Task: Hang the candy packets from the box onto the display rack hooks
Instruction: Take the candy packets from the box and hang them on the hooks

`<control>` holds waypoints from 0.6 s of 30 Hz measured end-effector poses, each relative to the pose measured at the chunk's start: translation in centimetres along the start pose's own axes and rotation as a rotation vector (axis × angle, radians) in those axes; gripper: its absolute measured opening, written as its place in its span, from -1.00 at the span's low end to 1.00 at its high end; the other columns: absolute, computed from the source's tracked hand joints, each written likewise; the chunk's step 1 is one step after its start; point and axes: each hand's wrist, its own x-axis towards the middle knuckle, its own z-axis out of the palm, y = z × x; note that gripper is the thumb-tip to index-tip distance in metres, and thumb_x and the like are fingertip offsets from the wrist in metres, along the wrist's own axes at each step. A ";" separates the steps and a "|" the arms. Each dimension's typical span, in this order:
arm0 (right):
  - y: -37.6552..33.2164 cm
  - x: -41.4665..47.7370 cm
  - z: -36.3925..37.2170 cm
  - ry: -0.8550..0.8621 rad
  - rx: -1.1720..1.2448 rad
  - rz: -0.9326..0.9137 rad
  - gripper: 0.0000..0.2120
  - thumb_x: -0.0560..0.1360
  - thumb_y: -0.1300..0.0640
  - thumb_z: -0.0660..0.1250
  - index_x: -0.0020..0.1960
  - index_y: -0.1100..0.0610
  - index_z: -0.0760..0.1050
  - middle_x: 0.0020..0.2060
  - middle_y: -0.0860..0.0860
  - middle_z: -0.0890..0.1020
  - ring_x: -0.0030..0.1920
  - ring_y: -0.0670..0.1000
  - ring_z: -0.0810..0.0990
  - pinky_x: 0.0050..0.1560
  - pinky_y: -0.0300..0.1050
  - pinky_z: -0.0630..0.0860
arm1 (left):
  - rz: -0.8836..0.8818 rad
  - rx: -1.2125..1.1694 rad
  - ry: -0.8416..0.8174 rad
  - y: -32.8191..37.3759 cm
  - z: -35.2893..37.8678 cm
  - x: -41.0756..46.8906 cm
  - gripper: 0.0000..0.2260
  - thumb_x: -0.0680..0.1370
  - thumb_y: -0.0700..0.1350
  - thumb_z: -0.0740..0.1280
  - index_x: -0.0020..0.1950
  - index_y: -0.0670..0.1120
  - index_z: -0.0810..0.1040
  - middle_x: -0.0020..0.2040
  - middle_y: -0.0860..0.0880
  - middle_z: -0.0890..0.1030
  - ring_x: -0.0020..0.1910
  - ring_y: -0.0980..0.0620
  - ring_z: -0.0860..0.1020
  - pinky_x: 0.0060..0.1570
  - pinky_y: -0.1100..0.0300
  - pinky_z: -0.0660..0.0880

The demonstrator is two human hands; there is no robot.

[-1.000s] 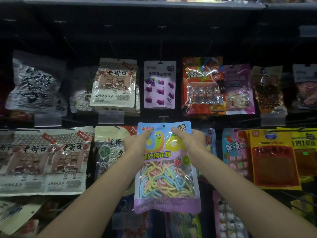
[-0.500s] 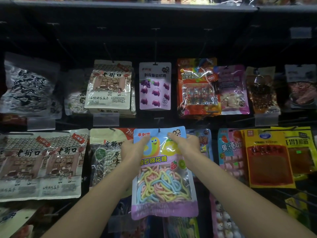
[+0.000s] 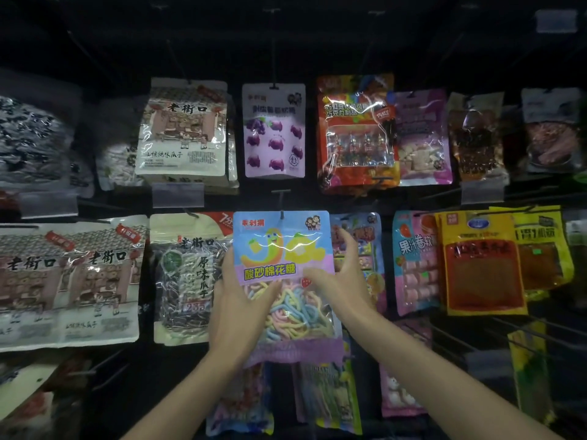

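Note:
A blue and purple candy packet (image 3: pixel 281 249) with pastel rope candy inside hangs from a black rack hook (image 3: pixel 281 214) through its top hole, in the middle row of the display rack. My left hand (image 3: pixel 236 306) grips the packet's left side, thumb across the clear window. At the packet's right edge is my right hand (image 3: pixel 344 281), its fingers spread and curled and only the thumb resting on the front. The box is out of view.
Hanging packets crowd both sides: a seed packet (image 3: pixel 187 274) on the left, a pink packet (image 3: pixel 413 265) and a yellow packet (image 3: pixel 482 262) on the right. A purple gummy packet (image 3: pixel 273 131) hangs above. Bare hooks (image 3: pixel 524 331) jut out at lower right.
Both hands slid down from the packet's top corners to its middle. The packet now hangs from the hook, and the right hand's fingers have spread open.

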 end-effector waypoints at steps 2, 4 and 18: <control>1.0 -2.0 -0.6 -0.048 -0.079 -0.046 -0.11 0.41 0.02 0.52 0.54 -0.42 0.13 0.52 -0.17 0.40 0.40 0.00 0.49 0.33 0.17 0.53 | -0.010 -0.061 0.020 -0.1 0.2 0.3 -0.07 0.41 0.29 0.53 0.62 0.37 0.01 0.48 0.06 0.47 0.41 -0.08 0.50 0.33 -0.27 0.49; 1.6 -3.6 -1.0 -0.093 -0.180 -0.116 -0.21 0.50 0.09 0.49 0.57 -0.35 0.21 0.50 -0.21 0.36 0.26 -0.23 0.48 0.17 -0.20 0.54 | -0.016 -0.087 0.040 -0.3 0.4 0.3 -0.13 0.46 0.22 0.53 0.62 0.35 0.08 0.45 0.05 0.47 0.34 0.00 0.51 0.30 -0.13 0.50; 0.3 2.1 1.1 -0.083 -0.398 0.056 -0.17 0.44 0.09 0.42 0.67 -0.07 0.23 0.55 0.05 0.33 0.46 0.11 0.42 0.12 -0.02 0.38 | -0.119 0.148 -0.030 0.5 2.9 5.6 -0.42 0.55 0.14 0.42 0.53 0.00 0.43 0.37 -0.10 0.49 0.05 -0.07 0.57 0.06 0.11 0.48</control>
